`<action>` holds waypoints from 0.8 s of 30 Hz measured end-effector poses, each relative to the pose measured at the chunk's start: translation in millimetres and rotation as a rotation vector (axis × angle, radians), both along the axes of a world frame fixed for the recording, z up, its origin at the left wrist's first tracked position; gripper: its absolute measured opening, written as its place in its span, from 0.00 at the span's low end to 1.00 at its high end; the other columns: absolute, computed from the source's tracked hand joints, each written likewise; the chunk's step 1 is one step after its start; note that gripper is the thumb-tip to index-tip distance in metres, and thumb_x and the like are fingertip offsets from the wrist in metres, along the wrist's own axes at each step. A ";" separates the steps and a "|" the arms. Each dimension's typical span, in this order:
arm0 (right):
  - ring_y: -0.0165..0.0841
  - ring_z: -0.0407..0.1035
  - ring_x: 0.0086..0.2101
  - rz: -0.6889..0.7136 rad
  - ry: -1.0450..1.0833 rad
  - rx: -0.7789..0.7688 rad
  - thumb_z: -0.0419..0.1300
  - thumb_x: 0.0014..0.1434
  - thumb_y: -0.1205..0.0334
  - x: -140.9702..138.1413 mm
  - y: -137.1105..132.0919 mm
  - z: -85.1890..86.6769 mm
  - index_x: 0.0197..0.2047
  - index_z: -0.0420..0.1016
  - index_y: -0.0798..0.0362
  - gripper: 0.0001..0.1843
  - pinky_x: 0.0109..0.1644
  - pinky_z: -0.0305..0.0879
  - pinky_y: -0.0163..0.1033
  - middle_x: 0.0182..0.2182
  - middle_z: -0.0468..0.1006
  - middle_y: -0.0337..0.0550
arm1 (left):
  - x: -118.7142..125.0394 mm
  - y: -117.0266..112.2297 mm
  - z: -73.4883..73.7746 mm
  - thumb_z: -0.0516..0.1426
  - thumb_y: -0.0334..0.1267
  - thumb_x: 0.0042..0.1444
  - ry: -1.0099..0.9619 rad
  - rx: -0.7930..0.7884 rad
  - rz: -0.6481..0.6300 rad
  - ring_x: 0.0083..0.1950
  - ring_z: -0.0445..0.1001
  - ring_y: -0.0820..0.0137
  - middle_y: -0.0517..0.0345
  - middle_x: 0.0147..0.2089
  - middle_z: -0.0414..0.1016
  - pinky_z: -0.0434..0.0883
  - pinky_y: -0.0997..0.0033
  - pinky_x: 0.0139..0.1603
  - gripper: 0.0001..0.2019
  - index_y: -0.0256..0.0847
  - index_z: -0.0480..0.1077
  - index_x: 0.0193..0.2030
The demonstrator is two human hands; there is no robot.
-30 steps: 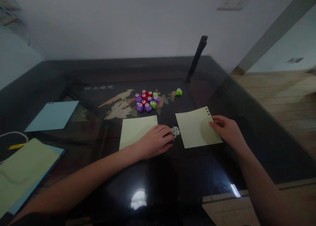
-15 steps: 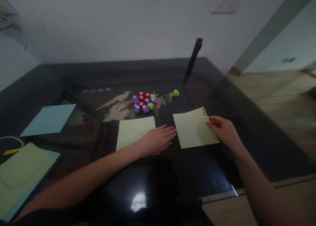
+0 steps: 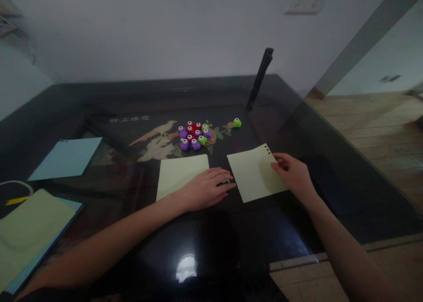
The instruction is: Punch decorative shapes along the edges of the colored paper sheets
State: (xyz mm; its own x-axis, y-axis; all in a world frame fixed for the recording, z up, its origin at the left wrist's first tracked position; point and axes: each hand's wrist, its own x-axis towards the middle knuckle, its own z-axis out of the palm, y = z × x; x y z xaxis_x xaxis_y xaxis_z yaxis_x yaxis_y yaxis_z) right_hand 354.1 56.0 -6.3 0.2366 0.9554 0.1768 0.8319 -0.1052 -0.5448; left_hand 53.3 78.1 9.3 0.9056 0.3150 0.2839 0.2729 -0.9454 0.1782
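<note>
My right hand [image 3: 292, 172] pinches the right edge of a pale yellow paper sheet [image 3: 253, 172], just below several punched holes at its top right corner. This sheet is slightly raised and tilted over the dark table. My left hand [image 3: 211, 187] lies palm down across the right part of a stack of pale yellow paper [image 3: 180, 172], its fingers stretched out and slightly spread. A small gap separates those fingertips from the sheet's left edge. Something small and light shows between the left fingers, too hidden to make out.
Small red, purple and green eye-topped pieces [image 3: 194, 137] cluster beyond the paper; one green piece [image 3: 237, 123] sits apart. A black upright rod [image 3: 261, 79] stands behind. On the left are a blue sheet [image 3: 68, 159], a yellow and blue paper pile [image 3: 36, 222] and a white cable [image 3: 20, 184].
My right hand has drawn the yellow sheet slightly left, toward my left hand, and turned it a little. My left fingers have bent and spread a bit more on the stack.
</note>
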 end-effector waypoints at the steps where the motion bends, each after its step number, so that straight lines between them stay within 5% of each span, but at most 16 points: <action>1: 0.34 0.69 0.26 0.003 -0.007 -0.003 0.58 0.52 0.60 -0.9 -0.4 -0.5 0.45 0.76 0.54 0.17 0.32 0.64 0.39 0.27 0.76 0.42 | -0.6 -1.4 -0.1 0.53 0.35 0.62 0.010 0.009 -0.001 0.58 0.68 0.60 0.47 0.54 0.73 0.66 0.55 0.60 0.15 0.38 0.70 0.54; 10: 0.36 0.69 0.27 -0.015 -0.251 -0.080 0.56 0.56 0.61 -11.6 -9.3 6.2 0.51 0.72 0.51 0.19 0.31 0.62 0.39 0.27 0.75 0.40 | -6.8 -3.0 -2.2 0.54 0.38 0.62 0.050 0.014 0.086 0.60 0.65 0.56 0.46 0.58 0.69 0.66 0.52 0.59 0.15 0.39 0.69 0.55; 14: 0.41 0.70 0.34 0.010 -0.384 0.005 0.53 0.58 0.59 -14.0 -14.2 9.0 0.51 0.72 0.51 0.18 0.33 0.65 0.43 0.36 0.74 0.48 | -10.2 -3.2 3.0 0.52 0.38 0.63 0.035 -0.001 0.067 0.60 0.65 0.57 0.46 0.58 0.69 0.65 0.52 0.59 0.15 0.39 0.68 0.55; 20: 0.47 0.64 0.49 0.318 -0.384 0.113 0.53 0.62 0.56 -19.9 -16.3 4.6 0.53 0.73 0.53 0.19 0.53 0.64 0.52 0.49 0.70 0.55 | -37.9 -25.4 11.2 0.51 0.34 0.63 0.040 -0.062 0.172 0.60 0.64 0.60 0.48 0.57 0.69 0.64 0.53 0.61 0.15 0.41 0.67 0.55; 24: 0.48 0.60 0.54 0.388 -0.391 0.067 0.54 0.62 0.54 -26.5 -17.3 -0.8 0.57 0.70 0.50 0.22 0.56 0.61 0.55 0.56 0.67 0.53 | -53.8 -47.3 7.0 0.54 0.38 0.61 0.086 -0.095 0.241 0.62 0.64 0.58 0.50 0.59 0.69 0.61 0.48 0.63 0.15 0.42 0.67 0.55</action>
